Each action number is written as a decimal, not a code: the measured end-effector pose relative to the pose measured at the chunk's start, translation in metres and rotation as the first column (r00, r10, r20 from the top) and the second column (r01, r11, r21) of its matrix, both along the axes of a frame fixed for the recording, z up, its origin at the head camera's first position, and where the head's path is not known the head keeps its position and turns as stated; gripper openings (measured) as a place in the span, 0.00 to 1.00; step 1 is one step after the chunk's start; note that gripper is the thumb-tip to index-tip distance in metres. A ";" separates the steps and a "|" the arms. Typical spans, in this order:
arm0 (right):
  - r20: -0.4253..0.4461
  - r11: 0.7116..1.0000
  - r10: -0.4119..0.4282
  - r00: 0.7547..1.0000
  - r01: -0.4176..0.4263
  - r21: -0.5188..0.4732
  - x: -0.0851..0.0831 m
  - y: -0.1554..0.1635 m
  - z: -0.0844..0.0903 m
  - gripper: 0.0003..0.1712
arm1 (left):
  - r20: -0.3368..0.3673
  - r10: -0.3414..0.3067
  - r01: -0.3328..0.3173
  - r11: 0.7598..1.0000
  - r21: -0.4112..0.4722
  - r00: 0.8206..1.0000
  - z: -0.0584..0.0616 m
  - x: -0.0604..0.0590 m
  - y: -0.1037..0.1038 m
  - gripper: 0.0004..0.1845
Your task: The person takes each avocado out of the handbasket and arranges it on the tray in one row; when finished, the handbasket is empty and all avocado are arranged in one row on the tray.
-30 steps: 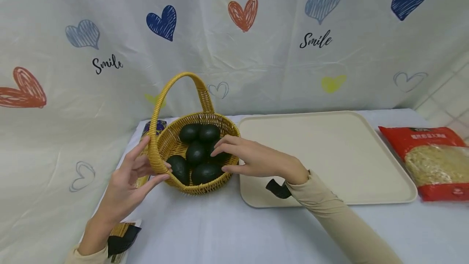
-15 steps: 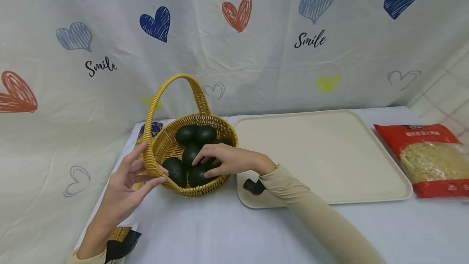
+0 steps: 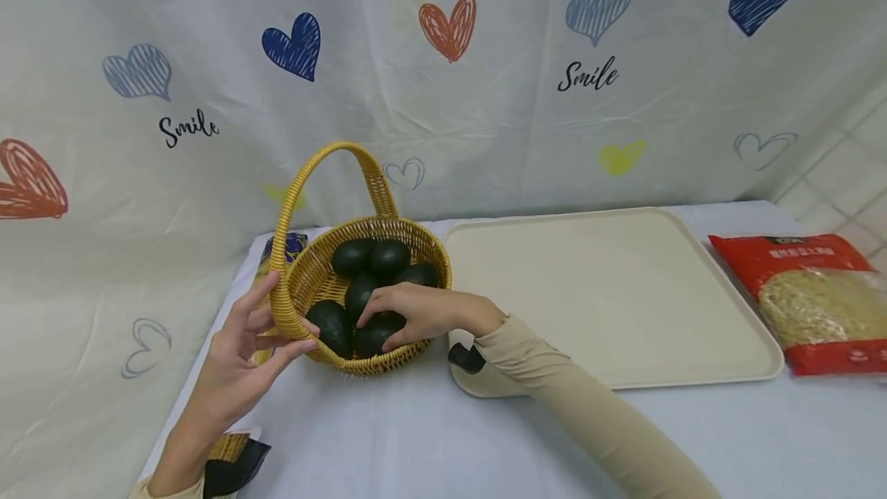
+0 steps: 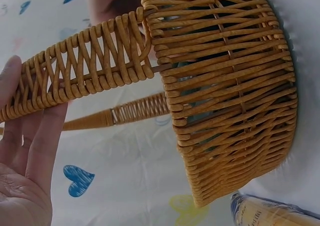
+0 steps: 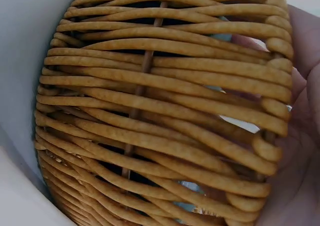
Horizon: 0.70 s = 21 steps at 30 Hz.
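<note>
A woven yellow basket [image 3: 421, 240] with a tall handle [image 3: 333, 149] stands on the pale blue table and holds several dark green avocados [image 3: 369, 256]. My right hand [image 3: 416, 313] reaches in over the right rim. Its fingers and thumb curl round the front avocado [image 3: 376, 333]. My left hand [image 3: 252, 337] pinches the basket's near-left rim at the foot of the handle, thumb in front and fingers behind. The left wrist view shows the basket wall [image 4: 230, 100], the handle [image 4: 85, 70] and my fingers [image 4: 25, 151] against it. The right wrist view is filled by the basket wall [image 5: 150, 116].
A large cream tray [image 3: 610, 291] lies just right of the basket. A red packet [image 3: 811, 299] sits at the far right. A yellow and blue packet [image 3: 280, 246] lies behind the basket at left. A heart-printed cloth [image 3: 485, 98] hangs behind the table.
My right hand moved left from the basket's right rim, down into the basket, and closed round the front avocado. My left hand stayed on the rim.
</note>
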State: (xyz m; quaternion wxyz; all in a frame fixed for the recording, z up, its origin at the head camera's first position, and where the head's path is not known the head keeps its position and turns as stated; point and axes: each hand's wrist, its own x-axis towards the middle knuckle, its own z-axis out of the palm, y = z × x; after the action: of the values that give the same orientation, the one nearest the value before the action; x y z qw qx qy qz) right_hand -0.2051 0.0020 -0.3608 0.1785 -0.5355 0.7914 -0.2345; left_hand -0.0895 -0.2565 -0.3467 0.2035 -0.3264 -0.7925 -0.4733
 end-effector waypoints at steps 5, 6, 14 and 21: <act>-0.042 0.999 -0.002 0.999 0.004 0.041 0.000 -0.007 0.001 0.27 | -0.024 -0.024 0.024 1.000 -0.004 0.999 0.003 -0.001 0.000 0.47; -0.048 0.999 -0.004 0.999 0.006 0.048 0.000 -0.008 0.001 0.27 | -0.021 -0.026 0.026 1.000 -0.005 0.999 0.003 -0.002 0.000 0.47; -0.059 0.998 -0.002 0.998 0.006 0.067 0.002 -0.021 -0.002 0.28 | 0.003 0.013 -0.013 1.000 -0.011 1.000 0.000 0.000 -0.001 0.50; -0.023 1.000 0.011 1.000 -0.011 0.009 -0.001 -0.019 -0.007 0.27 | -0.011 0.014 -0.014 1.000 -0.004 1.000 -0.005 -0.002 -0.001 0.51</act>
State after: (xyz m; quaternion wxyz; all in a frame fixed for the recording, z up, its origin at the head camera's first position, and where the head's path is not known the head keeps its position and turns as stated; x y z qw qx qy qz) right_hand -0.2066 -0.0174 -0.3681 0.1730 -0.5416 0.7917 -0.2237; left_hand -0.0917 -0.2574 -0.3514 0.2103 -0.3239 -0.7945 -0.4686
